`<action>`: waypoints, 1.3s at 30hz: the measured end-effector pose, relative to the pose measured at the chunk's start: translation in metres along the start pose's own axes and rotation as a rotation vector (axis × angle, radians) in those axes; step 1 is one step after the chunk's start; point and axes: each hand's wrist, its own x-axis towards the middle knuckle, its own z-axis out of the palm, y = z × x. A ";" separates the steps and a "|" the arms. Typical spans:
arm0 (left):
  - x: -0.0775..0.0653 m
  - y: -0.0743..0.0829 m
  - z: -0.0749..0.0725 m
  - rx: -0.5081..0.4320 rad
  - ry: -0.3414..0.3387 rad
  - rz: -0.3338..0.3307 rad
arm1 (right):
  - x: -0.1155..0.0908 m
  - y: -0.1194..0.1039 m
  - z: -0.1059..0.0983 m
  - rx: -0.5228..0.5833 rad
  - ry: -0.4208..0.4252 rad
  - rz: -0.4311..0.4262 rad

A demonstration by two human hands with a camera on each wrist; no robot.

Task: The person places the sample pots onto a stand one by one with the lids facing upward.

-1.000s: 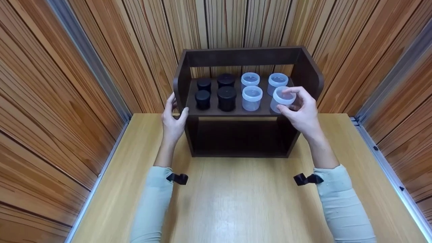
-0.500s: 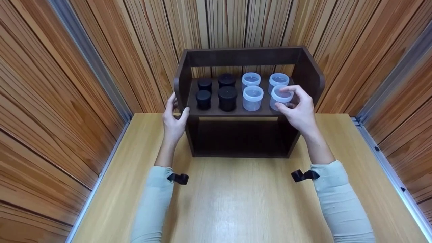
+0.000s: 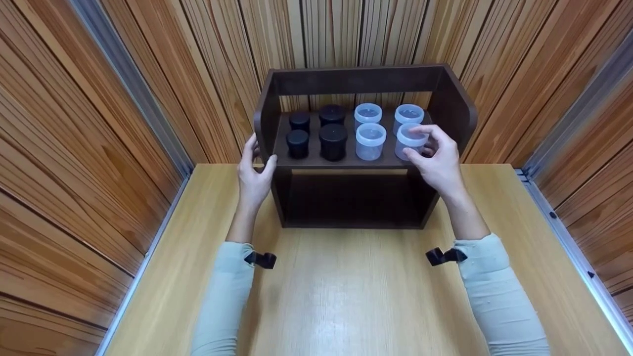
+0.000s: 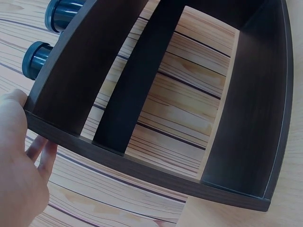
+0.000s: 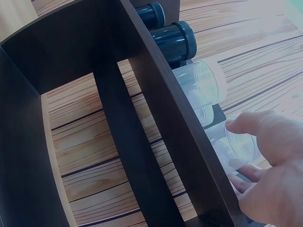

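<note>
My right hand (image 3: 441, 165) holds a clear plastic jar (image 3: 403, 143) at the front right of the upper shelf board, thumb at its front and fingers at its far right side. In the right wrist view this jar (image 5: 229, 144) stands at the board's front edge, partly covered by the fingers. My left hand (image 3: 254, 180) grips the left side panel of the dark brown shelf rack (image 3: 356, 83), thumb in front and fingers behind. To the left of the held jar stands another clear jar (image 3: 370, 143); two more clear jars (image 3: 367, 114) are behind, one partly hidden.
Several black lidded jars (image 3: 333, 143) stand in two rows on the left half of the board. Below it is the rack's open lower compartment (image 3: 351, 200). The rack rests on a wooden table (image 3: 321, 291), close to the slatted wall (image 3: 331, 34).
The right hand has shifted the clear jar slightly left, and it now lines up with the front row. My left hand keeps its hold on the rack.
</note>
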 end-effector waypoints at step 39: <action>0.002 0.003 -0.008 0.018 -0.015 0.018 | -0.026 0.003 -0.006 0.109 -0.002 -0.041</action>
